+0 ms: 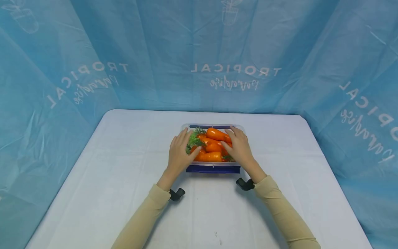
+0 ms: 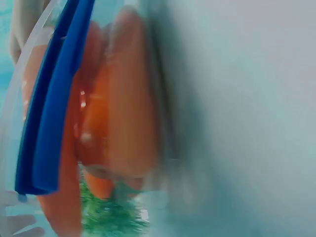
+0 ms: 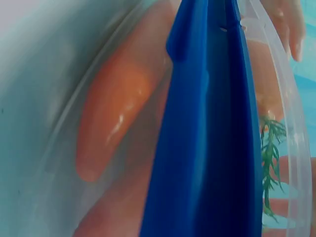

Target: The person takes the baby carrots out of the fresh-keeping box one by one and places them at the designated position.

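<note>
A clear plastic food container (image 1: pixel 199 163) with blue clip flaps (image 1: pixel 213 169) sits on the table. Glossy orange peppers (image 1: pixel 212 147) fill much of it, with leafy greens (image 1: pixel 194 139) at its left side. My left hand (image 1: pixel 180 151) lies over the left edge, its fingers extended and its thumb reaching over the peppers. Over the right edge, my right hand (image 1: pixel 241 148) has its fingers spread. In the right wrist view, a blue flap (image 3: pixel 202 128) and a dill sprig (image 3: pixel 269 168) show close up. Whether a clear lid covers the peppers is hard to tell.
A white cloth covers the table (image 1: pixel 124 180). Blue curtains (image 1: pixel 161 52) with printed lettering hang behind it and at both sides. A black wrist mount (image 1: pixel 177 194) is on the left wrist, and another black mount (image 1: pixel 245 184) on the right.
</note>
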A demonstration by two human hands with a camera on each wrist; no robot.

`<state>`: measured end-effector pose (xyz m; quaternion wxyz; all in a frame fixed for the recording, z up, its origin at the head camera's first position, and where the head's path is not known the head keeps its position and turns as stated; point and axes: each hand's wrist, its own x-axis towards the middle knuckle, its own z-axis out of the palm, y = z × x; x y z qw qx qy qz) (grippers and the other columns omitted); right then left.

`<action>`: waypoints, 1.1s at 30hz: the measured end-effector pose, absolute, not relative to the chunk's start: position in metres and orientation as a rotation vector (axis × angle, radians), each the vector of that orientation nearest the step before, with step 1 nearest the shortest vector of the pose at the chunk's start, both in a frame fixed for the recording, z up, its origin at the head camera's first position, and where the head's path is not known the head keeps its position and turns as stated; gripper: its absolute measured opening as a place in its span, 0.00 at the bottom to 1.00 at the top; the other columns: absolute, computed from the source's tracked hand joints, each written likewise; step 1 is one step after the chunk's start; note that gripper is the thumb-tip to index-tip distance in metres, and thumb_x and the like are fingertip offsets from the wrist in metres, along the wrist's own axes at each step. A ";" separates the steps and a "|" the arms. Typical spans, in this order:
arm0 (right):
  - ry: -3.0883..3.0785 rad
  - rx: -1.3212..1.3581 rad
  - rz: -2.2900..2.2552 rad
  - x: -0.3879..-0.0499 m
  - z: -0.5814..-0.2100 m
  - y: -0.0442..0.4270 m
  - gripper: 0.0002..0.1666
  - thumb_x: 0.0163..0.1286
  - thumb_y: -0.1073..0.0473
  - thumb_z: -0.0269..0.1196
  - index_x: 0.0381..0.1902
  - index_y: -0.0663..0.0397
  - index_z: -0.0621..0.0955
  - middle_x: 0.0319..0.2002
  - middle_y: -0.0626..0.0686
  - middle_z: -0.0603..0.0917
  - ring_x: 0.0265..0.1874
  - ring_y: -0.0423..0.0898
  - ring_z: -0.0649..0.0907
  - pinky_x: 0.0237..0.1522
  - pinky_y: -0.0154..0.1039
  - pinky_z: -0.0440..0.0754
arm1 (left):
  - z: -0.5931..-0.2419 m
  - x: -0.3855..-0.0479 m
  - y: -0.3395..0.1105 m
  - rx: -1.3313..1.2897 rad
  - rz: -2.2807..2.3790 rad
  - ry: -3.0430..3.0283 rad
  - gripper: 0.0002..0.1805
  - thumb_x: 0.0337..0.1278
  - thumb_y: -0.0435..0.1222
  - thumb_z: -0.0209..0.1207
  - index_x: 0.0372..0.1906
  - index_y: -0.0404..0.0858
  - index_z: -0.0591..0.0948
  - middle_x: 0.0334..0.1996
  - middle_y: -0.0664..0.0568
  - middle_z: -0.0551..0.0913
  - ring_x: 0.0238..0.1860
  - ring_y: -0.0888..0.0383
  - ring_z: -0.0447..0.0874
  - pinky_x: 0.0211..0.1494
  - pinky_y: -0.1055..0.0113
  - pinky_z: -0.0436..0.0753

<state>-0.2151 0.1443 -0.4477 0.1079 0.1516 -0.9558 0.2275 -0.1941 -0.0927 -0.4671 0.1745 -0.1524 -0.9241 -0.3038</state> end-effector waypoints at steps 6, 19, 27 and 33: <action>-2.795 0.501 0.738 -0.218 -0.448 0.139 0.30 0.65 0.50 0.63 0.61 0.61 0.74 0.59 0.62 0.75 0.60 0.59 0.72 0.66 0.57 0.67 | -0.486 -0.182 -0.103 -0.391 -0.952 -2.546 0.43 0.53 0.52 0.60 0.70 0.35 0.63 0.72 0.40 0.60 0.70 0.41 0.62 0.72 0.43 0.62; -2.912 0.447 0.832 -0.238 -0.452 0.144 0.28 0.66 0.59 0.62 0.63 0.63 0.72 0.60 0.63 0.76 0.60 0.59 0.75 0.66 0.53 0.71 | -0.506 -0.167 -0.111 -0.217 -1.238 -2.534 0.58 0.45 0.54 0.68 0.75 0.36 0.49 0.75 0.43 0.54 0.73 0.44 0.57 0.73 0.47 0.61; -2.922 0.455 0.856 -0.243 -0.457 0.143 0.27 0.65 0.61 0.63 0.61 0.63 0.73 0.58 0.63 0.78 0.58 0.59 0.78 0.63 0.52 0.73 | -0.521 -0.166 -0.113 -0.234 -1.421 -2.457 0.61 0.46 0.65 0.61 0.76 0.40 0.44 0.76 0.48 0.51 0.75 0.45 0.53 0.75 0.47 0.56; -2.920 0.441 0.866 -0.246 -0.463 0.145 0.23 0.64 0.61 0.64 0.56 0.64 0.78 0.53 0.62 0.82 0.52 0.58 0.80 0.61 0.52 0.76 | -0.527 -0.166 -0.112 -0.270 -1.479 -2.392 0.57 0.47 0.61 0.63 0.76 0.42 0.48 0.75 0.43 0.54 0.74 0.43 0.54 0.74 0.44 0.57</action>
